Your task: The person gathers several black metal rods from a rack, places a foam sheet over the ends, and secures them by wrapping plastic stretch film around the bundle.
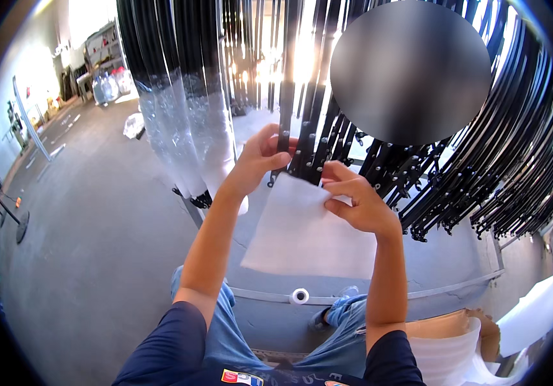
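Long, thin black bars [288, 83] hang in front of me, with small studs and hooked fittings at their lower ends. My left hand [256, 161] closes its thumb and fingers around one of these bars near its bottom. Below the bar ends hangs a white sheet [308, 241] that looks like thin packing foam. Its upper right edge is pinched between the thumb and fingers of my right hand [361, 202]. The sheet's upper left corner lies just under my left thumb; whether that thumb touches it I cannot tell.
Left of my hands hang black bars wrapped in clear plastic and white foam [189, 132]. More bare black bars [514, 135] crowd the right. A small white roll [299, 296] rests by the low metal rail [260, 295]. A cardboard box [440, 323] with white foam stands lower right.
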